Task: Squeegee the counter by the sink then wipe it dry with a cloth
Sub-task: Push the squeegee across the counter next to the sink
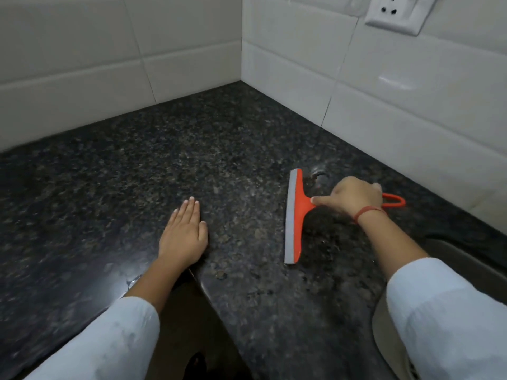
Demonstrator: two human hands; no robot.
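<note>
The surface (219, 149) is dark speckled stone, running into a corner where two walls of white tiles (96, 50) meet at the far side; its near edge curves inward between the two arms. A wet sheen and a few small puddles show near that edge on the left and around the far end of the tool. One white socket (395, 12) sits high on the right wall. At the near right, the rim of one sink (466, 259) is partly hidden by a sleeve. One orange squeegee (296, 215) lies right of centre with its grey blade down on the surface, the blade running from far to near and the looped handle pointing right toward the wall. The right hand (354, 198) is closed around the handle, forefinger stretched along it toward the blade, with one red thread band (369, 211) at the wrist. The left hand (183, 234) lies open and flat, palm down, fingers together, on the surface left of the squeegee and well apart from it, holding nothing. Two hands, two white sleeves (109, 341), one tool.
</note>
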